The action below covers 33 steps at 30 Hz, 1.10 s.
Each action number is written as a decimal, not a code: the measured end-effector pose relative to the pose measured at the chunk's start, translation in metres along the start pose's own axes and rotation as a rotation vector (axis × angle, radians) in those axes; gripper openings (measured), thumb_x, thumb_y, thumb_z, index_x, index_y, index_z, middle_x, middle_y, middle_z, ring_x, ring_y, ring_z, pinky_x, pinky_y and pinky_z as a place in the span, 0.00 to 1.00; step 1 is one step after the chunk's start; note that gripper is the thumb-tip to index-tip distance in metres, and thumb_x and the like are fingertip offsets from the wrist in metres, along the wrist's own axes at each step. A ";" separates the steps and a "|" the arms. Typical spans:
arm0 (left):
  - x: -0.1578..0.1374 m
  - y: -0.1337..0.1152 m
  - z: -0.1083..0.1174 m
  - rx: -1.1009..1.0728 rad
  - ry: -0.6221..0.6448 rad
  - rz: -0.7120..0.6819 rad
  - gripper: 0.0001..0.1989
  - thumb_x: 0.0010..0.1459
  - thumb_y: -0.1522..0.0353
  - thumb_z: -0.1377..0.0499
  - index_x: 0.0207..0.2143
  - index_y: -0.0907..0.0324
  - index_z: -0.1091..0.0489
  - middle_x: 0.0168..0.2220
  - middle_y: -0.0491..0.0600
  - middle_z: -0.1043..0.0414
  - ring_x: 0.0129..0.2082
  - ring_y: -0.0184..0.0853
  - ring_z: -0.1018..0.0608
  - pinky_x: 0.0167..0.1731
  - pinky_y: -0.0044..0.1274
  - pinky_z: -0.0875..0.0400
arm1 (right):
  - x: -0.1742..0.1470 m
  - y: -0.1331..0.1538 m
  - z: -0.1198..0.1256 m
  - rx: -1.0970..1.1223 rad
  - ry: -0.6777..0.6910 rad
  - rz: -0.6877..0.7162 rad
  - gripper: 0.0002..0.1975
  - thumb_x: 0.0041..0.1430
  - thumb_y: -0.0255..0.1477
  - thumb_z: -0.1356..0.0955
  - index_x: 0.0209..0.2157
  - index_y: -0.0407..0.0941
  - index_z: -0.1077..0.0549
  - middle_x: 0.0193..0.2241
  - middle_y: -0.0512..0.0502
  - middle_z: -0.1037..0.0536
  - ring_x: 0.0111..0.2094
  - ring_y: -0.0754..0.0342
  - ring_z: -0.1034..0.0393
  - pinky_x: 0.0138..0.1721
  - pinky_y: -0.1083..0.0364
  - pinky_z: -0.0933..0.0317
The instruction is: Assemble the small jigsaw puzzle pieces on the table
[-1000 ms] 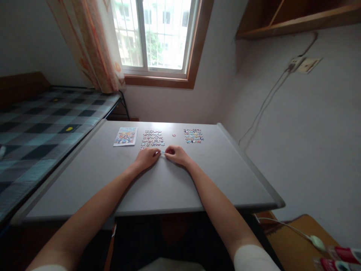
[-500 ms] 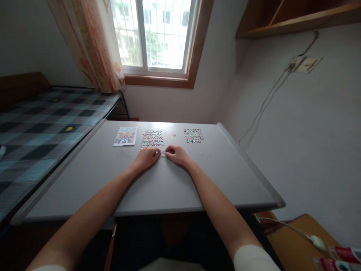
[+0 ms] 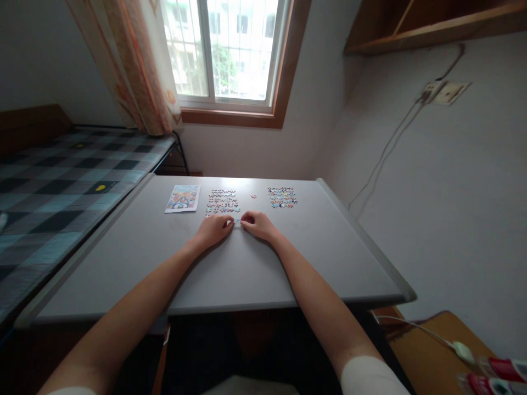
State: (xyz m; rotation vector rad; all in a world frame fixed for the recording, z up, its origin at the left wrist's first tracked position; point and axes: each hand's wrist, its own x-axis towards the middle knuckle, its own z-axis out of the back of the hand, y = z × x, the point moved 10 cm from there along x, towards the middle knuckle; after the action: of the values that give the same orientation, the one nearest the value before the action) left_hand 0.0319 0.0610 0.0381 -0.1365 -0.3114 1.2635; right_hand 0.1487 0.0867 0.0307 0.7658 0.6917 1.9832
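Small light-blue jigsaw puzzle pieces (image 3: 237, 221) lie between my fingertips at the middle of the white table (image 3: 247, 269). My left hand (image 3: 214, 228) pinches them from the left, and my right hand (image 3: 258, 224) pinches from the right. Whether they are one piece or two joined ones is too small to tell. Just beyond my left hand, loose puzzle pieces (image 3: 223, 201) are spread in rows, the nearest partly hidden by that hand. A single piece (image 3: 253, 196) lies apart, past my right hand. Another group of pieces (image 3: 282, 197) sits further right.
A printed picture sheet (image 3: 183, 198) lies at the table's far left. A bed with a checked cover (image 3: 90, 164) adjoins the left side. Cables (image 3: 382, 156) hang down the right wall. Low at the right, a wooden surface (image 3: 444, 340) holds a white plug and red-labelled bottles (image 3: 489, 378).
Almost nothing differs. Both hands keep the same pinch at the same spot, and the view has shifted very slightly.
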 end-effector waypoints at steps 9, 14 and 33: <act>0.000 0.000 -0.001 0.007 0.003 0.000 0.17 0.59 0.59 0.51 0.41 0.53 0.25 0.29 0.48 0.24 0.30 0.34 0.25 0.30 0.22 0.37 | 0.000 0.001 0.000 -0.002 -0.003 -0.006 0.06 0.51 0.29 0.33 0.30 0.42 0.25 0.24 0.51 0.26 0.26 0.60 0.36 0.29 0.61 0.44; 0.000 -0.001 0.000 0.008 0.007 0.001 0.18 0.59 0.59 0.51 0.41 0.53 0.25 0.29 0.48 0.23 0.30 0.34 0.25 0.31 0.22 0.37 | 0.000 0.000 0.000 -0.001 -0.005 -0.005 0.06 0.51 0.29 0.33 0.30 0.42 0.25 0.24 0.51 0.26 0.26 0.60 0.36 0.29 0.61 0.44; 0.000 -0.001 0.001 0.004 -0.019 -0.025 0.17 0.59 0.59 0.51 0.41 0.53 0.25 0.28 0.48 0.24 0.29 0.35 0.25 0.29 0.22 0.38 | 0.001 -0.001 0.000 0.001 -0.001 0.004 0.06 0.52 0.29 0.33 0.30 0.42 0.25 0.25 0.50 0.26 0.26 0.60 0.36 0.30 0.61 0.44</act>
State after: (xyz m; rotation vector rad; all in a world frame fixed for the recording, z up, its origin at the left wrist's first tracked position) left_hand 0.0328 0.0610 0.0395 -0.1174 -0.3260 1.2407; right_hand 0.1485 0.0875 0.0301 0.7695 0.6907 1.9858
